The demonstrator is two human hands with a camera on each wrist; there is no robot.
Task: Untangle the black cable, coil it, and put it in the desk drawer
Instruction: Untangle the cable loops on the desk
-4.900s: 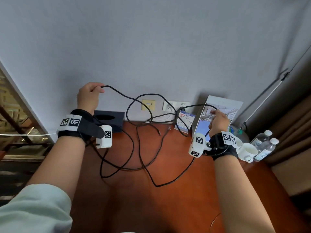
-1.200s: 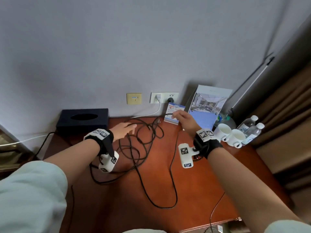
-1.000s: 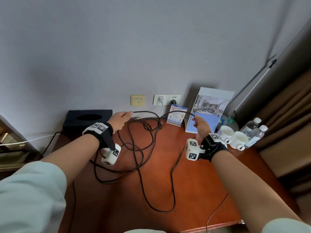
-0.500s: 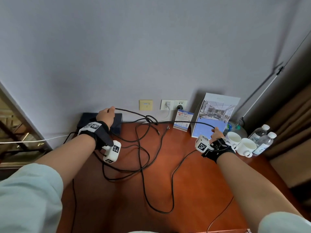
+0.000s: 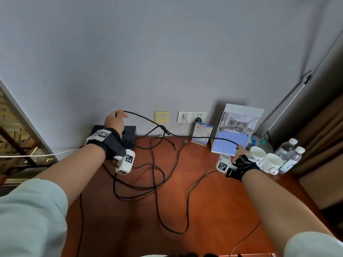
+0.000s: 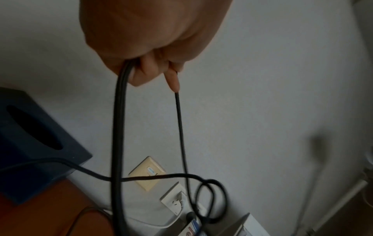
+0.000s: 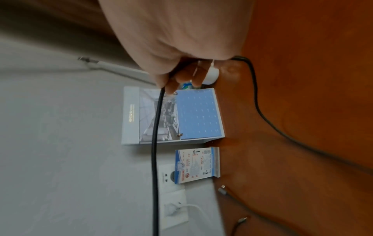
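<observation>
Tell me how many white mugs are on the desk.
2. Both stand at the desk's right end: one white mug just right of the right hand, the other mug beside it, before the water bottles.

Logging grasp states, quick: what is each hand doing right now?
Left hand: grips the black cable, raised.
Right hand: pinches the same cable.

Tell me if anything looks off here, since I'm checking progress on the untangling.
Yes: the black cable stretched between the left hand and right hand has a small knot in mid-air, and more of it lies in crossed loops on the desk.
</observation>
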